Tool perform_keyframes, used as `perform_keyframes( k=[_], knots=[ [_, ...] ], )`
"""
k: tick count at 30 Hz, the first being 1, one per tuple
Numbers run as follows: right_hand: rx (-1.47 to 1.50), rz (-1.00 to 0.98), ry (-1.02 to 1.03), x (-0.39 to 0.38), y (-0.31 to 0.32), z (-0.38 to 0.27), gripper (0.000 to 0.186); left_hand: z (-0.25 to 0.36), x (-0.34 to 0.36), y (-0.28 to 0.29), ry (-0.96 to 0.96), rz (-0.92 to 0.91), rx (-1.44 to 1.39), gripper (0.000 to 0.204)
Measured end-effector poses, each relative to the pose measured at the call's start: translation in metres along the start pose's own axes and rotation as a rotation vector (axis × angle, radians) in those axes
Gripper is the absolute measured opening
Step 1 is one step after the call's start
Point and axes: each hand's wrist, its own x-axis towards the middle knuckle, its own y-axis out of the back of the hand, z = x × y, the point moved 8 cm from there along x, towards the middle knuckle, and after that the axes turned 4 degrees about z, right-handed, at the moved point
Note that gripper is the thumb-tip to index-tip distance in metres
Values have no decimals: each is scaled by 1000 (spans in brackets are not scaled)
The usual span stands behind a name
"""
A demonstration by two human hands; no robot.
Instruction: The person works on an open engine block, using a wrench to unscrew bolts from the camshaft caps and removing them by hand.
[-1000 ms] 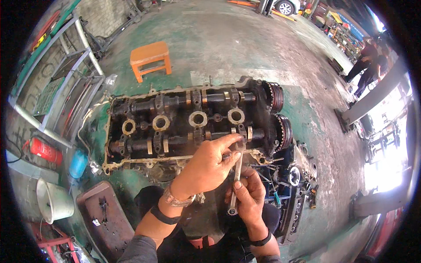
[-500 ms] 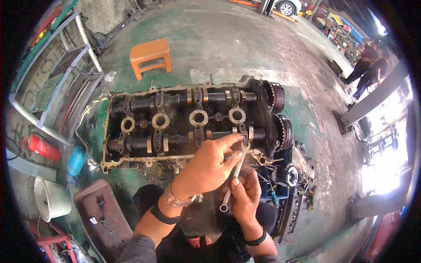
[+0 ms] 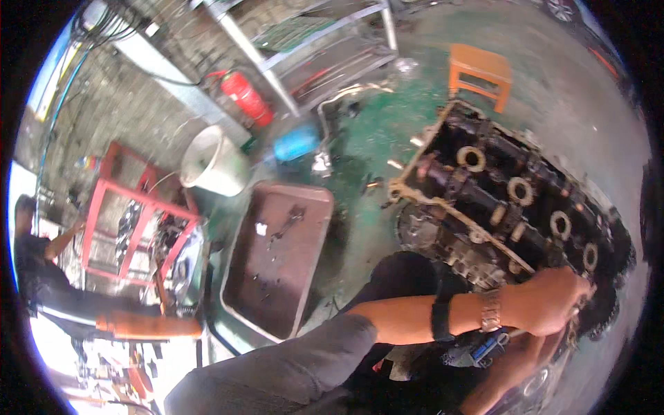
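Note:
The dark engine cylinder head (image 3: pixel 477 223) with exposed camshafts and pale ring-shaped ports stands before me on the right. My left hand (image 3: pixel 553 297) is over its near right end, fingers curled and closed; what they hold is hidden and blurred. Just below it is my right hand (image 3: pixel 538 349), partly covered by the left. Its fingers close around a metal wrench (image 3: pixel 573 326), of which only a short blurred piece shows beside the left hand. Both hands are near the right-hand end of the cylinder head.
A brown tray (image 3: pixel 259 304) with small dark parts lies left of my knee. Beyond it stand a white bucket (image 3: pixel 232 173), a blue bottle (image 3: pixel 296 142), a red fire extinguisher (image 3: pixel 247 99) and a red metal frame (image 3: pixel 104 221). An orange stool (image 3: pixel 478 61) is behind the engine. Another person (image 3: pixel 41 263) is far left.
My view has swung left, so the engine and both hands now appear farther right and tilted. The wrench, plainly visible before in my right hand, is now mostly hidden.

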Motion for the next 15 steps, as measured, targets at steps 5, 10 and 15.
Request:
perform_keyframes(
  k=[5,10,15],
  knots=[
    [-81,116,-115,-4,0,9,34,5,1,12,-159,167,59,15],
    [-190,75,-15,-4,-2,-1,33,11,-5,18,-185,199,119,25],
    [-47,13,-102,4,5,-9,37,4,-5,13,-35,8,35,46]
  ],
)
